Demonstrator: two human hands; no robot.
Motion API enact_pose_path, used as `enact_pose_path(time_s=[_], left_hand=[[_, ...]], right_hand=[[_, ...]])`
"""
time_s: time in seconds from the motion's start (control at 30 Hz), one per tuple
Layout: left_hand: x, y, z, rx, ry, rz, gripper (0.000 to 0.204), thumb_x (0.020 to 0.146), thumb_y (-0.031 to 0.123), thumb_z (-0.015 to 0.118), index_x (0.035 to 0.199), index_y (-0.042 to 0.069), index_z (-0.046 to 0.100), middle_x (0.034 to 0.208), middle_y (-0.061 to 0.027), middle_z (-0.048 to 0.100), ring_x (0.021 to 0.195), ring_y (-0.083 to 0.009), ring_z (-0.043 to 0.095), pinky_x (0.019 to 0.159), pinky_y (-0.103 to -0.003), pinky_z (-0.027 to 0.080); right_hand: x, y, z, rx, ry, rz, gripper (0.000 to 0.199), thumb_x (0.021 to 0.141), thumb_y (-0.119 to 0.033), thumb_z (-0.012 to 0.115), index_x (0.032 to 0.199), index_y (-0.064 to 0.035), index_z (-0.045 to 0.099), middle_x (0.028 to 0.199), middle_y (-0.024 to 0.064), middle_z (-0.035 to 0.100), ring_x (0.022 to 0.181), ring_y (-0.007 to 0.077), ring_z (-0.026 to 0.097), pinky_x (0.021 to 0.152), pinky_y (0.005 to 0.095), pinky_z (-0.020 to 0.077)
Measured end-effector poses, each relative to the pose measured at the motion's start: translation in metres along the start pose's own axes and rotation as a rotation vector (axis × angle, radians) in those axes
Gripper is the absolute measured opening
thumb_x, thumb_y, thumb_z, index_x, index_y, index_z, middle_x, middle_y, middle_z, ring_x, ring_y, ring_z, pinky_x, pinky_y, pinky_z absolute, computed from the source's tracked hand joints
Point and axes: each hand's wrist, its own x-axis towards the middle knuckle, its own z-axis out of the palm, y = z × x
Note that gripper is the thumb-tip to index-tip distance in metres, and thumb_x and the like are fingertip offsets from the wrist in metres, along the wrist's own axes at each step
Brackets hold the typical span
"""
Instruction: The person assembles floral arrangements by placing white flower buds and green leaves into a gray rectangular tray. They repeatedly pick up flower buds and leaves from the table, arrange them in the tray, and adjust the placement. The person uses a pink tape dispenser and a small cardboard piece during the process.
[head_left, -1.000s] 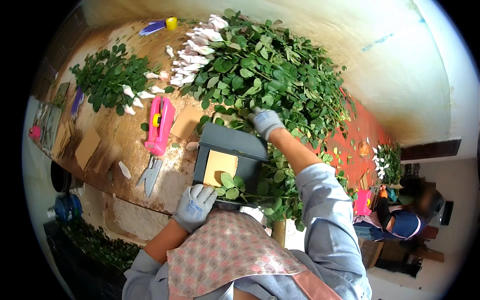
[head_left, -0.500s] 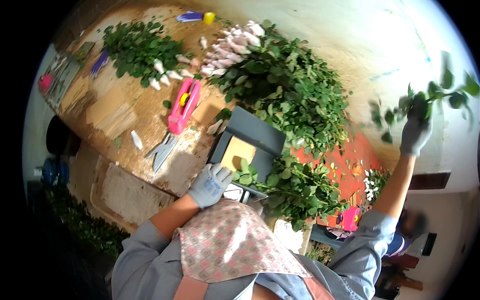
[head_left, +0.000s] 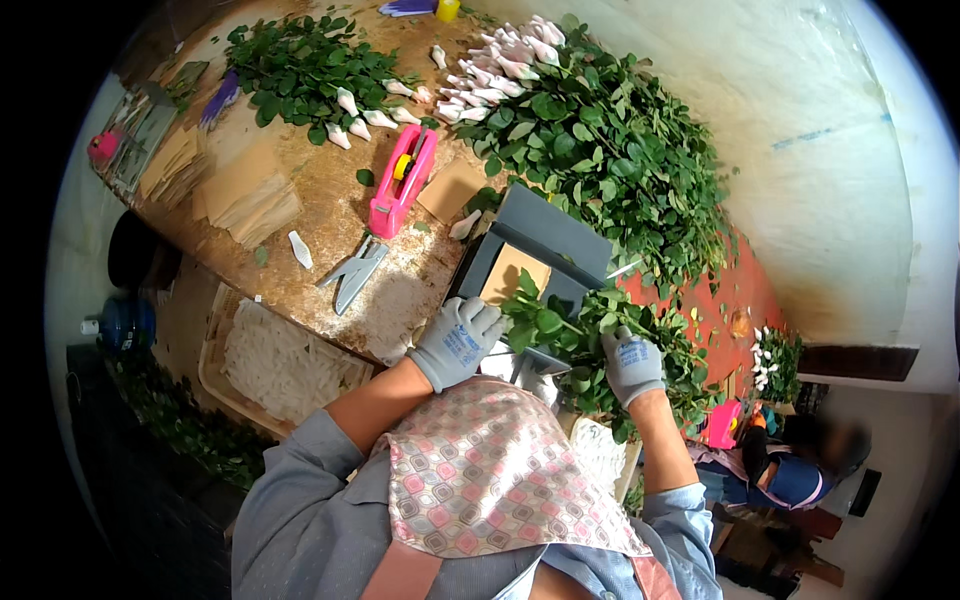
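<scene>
Flanking dark tray (head_left: 550, 235) | hands (head_left: 459, 344) (head_left: 633, 366) backs-up | left curled | right among leafy stems (head_left: 575, 335)

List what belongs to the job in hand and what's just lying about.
Apparently in the job:
leafy stems at the right hand
dark stand by the left hand
cardboard
perhaps pink dispenser, stapler

Seemingly lying about:
purple glove
yellow roll

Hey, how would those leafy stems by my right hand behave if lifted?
The leafy stems would probably feel light for their bulk, being mostly thin, flat leaves. They may flop somewhat, since they spread loosely. They might also snag one another, because they overlap beside your right hand.
</scene>
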Motion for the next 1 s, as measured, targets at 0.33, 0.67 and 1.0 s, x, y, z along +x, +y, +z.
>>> enact_pose_path(time_s=[0.33,0.67,1.0], left_hand=[[-0.002,0.002,-0.003,-0.055,-0.025,-0.032,0.033,0.083,0.015,0.055,0.112,0.009,0.067,0.113,-0.0026,0.06,0.1,-0.0233,0.055,0.084,-0.04,0.045],[0.014,-0.006,-0.017,-0.089,-0.149,0.037,0.031,0.082,0.014,0.058,0.11,0.005,0.067,0.11,-0.004,0.061,0.095,-0.0252,0.056,0.079,-0.041,0.046],[0.02,-0.014,-0.018,-0.097,-0.194,0.114,0.027,0.083,0.012,0.063,0.109,0.005,0.068,0.107,-0.0045,0.062,0.093,-0.026,0.056,0.079,-0.042,0.046]], right_hand=[[-0.125,0.079,-0.039,0.402,0.282,0.397,0.019,0.092,-0.009,0.066,0.109,-0.0038,0.065,0.096,0.0156,0.065,0.082,0.0365,0.065,0.074,0.0432,0.0534],[-0.267,0.143,-0.038,0.089,1.004,1.094,0.02,0.098,-0.006,0.06,0.114,0.0035,0.067,0.11,0.0182,0.07,0.103,0.0321,0.068,0.09,0.0378,0.0525],[-0.437,0.103,-0.037,-0.057,1.239,1.36,0.038,0.103,-0.023,0.056,0.13,0.0017,0.062,0.129,0.0108,0.065,0.112,0.0209,0.064,0.096,0.0371,0.0531]])
